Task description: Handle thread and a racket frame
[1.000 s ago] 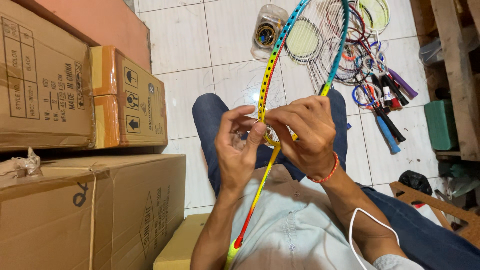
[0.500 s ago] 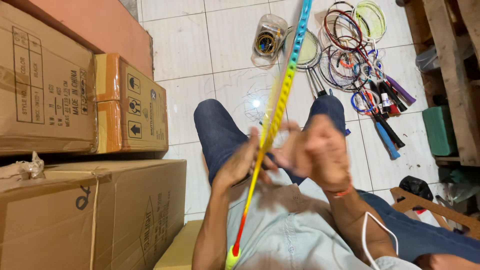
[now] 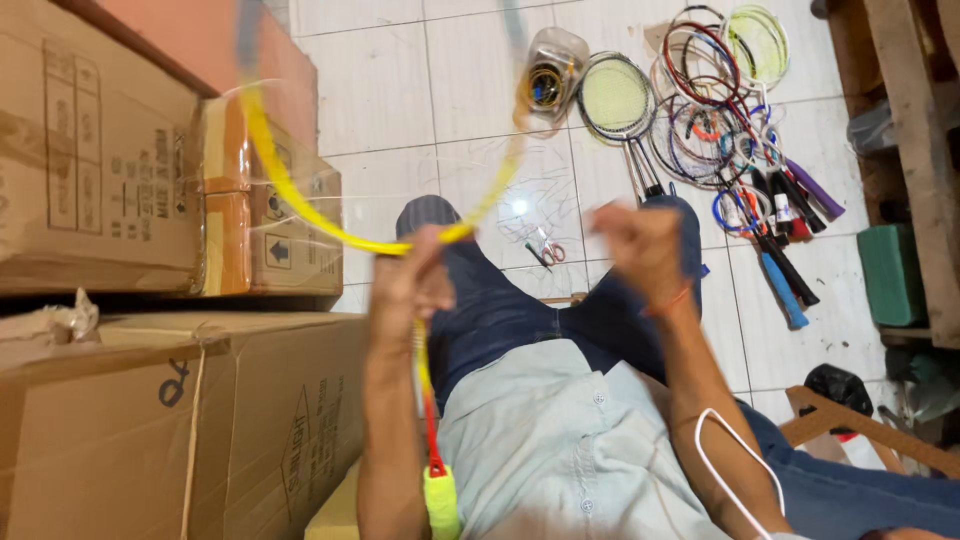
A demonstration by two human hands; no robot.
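White floor tiles [image 3: 450, 90] reflect a lamp's glare. Cardboard boxes [image 3: 100, 160] stack along one side; a wooden pallet [image 3: 920, 150] stands opposite, beside a green box [image 3: 888, 272].

A white tiled floor [image 3: 400, 120] carries everything. Just beyond the left hand [image 3: 410, 285], which grips the yellow racket frame [image 3: 300, 200], a small pair of scissors [image 3: 545, 250] lies among loose string clippings. Farther past the grip, a clear plastic jar [image 3: 550, 75] lies on its side beside a heap of badminton rackets [image 3: 720, 140]. Left of the grip, stacked cardboard boxes [image 3: 150, 180] stand on the tiles. Far right of it sits a green box [image 3: 890, 275].
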